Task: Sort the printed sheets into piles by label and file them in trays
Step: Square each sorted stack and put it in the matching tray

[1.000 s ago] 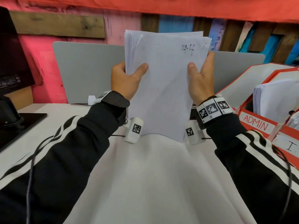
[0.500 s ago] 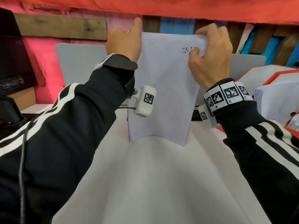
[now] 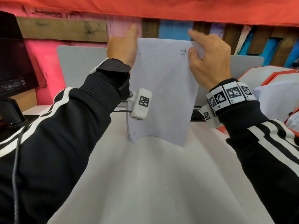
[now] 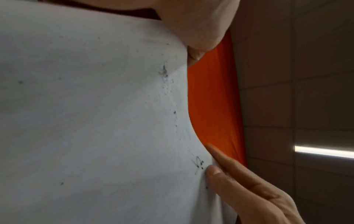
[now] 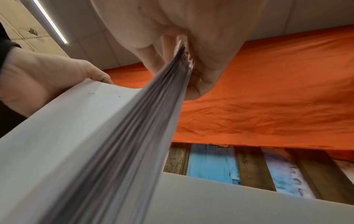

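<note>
A stack of white printed sheets (image 3: 161, 94) stands upright with its bottom edge on the white table (image 3: 153, 183). A small handwritten mark sits near its top right corner. My left hand (image 3: 127, 44) grips the stack's top left edge, thumb on the front face. My right hand (image 3: 196, 46) pinches the top right corner, where the front sheets bend toward me. The right wrist view shows the stack's edge (image 5: 134, 136) running up between my right fingers (image 5: 168, 50). In the left wrist view the front sheet (image 4: 95, 121) fills the frame.
Red trays (image 3: 275, 75) stand at the right; the nearest one holds white sheets (image 3: 278, 101). A grey divider panel (image 3: 80, 70) stands behind the stack. A dark monitor (image 3: 13, 59) on its base is at the left. An orange cloth (image 3: 161, 7) hangs overhead.
Both hands slid up from the stack's sides to its top edge. The right fingers now bend the top right corner forward, hiding part of the mark.
</note>
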